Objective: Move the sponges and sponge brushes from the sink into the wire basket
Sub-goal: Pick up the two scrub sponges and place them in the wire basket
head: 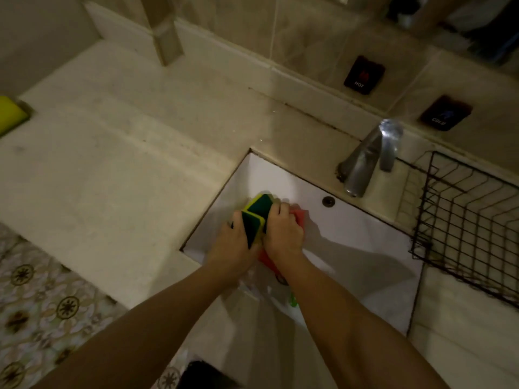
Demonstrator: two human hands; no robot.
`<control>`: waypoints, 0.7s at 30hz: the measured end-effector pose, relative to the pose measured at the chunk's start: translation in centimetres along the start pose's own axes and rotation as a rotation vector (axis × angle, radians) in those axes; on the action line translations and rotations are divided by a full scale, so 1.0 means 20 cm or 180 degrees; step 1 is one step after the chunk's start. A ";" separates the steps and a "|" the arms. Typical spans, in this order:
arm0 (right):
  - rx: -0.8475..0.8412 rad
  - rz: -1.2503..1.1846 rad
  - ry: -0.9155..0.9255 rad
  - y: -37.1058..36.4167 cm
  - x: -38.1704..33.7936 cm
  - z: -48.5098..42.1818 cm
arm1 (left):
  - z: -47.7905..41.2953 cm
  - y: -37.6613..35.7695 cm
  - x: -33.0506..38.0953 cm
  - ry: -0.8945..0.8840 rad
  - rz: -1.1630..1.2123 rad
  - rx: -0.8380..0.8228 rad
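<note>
**Both hands on sponges at the sink's near-left corner**

Bare forearms reach up from the bottom of the view into the white sink [351, 228]. At its near-left corner the left hand [234, 242] curls its fingers around a yellow sponge with a dark green scouring face [252, 227], held on edge. Right beside it, the right hand [283, 231] grips a second yellow-and-green sponge [259, 204] with its fingertips over the top edge. Under the right palm lies a red sponge [299, 217], partly hidden; whether the hand also grasps it I cannot tell. Something small and green [293, 301] peeks out beside the right forearm, too blurred to name.

A black wire basket [463, 220] stands on the counter just right of the sink, next to the metal tap [370, 155]. Far left, at the edge of the pale counter [112, 164], sits another yellow sponge [9, 115].
</note>
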State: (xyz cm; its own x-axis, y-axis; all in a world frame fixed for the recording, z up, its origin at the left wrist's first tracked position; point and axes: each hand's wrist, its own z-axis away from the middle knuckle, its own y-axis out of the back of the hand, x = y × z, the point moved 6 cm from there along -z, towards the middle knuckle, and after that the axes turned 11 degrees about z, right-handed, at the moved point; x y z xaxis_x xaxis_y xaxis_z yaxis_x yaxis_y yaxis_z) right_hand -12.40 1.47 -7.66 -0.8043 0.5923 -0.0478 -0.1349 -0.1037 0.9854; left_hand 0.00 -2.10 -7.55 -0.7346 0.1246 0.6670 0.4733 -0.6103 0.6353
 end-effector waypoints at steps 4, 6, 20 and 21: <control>-0.0080 -0.1441 -0.0312 0.19 0.05 0.16 | 0.17 0.20 0.17 -0.0811 -0.0600 -0.0024; -0.0130 -0.1589 -0.0444 0.28 0.08 0.27 | 0.26 0.33 0.24 -0.1262 -0.1155 -0.0007; -0.0002 -0.0486 -0.0755 0.78 0.48 0.89 | 0.56 0.48 0.74 -0.2607 -0.2108 -0.0300; -0.0011 -0.0332 -0.0757 0.80 0.53 0.92 | 0.58 0.43 0.79 -0.2695 -0.2105 -0.0370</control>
State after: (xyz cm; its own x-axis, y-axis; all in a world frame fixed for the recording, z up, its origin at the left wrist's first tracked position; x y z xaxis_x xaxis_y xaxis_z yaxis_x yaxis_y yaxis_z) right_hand -12.43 20.80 10.64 -0.6272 0.7712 -0.1091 -0.2123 -0.0345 0.9766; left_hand -1.87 3.62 12.95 -0.2318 0.9298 0.2861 0.0244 -0.2885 0.9572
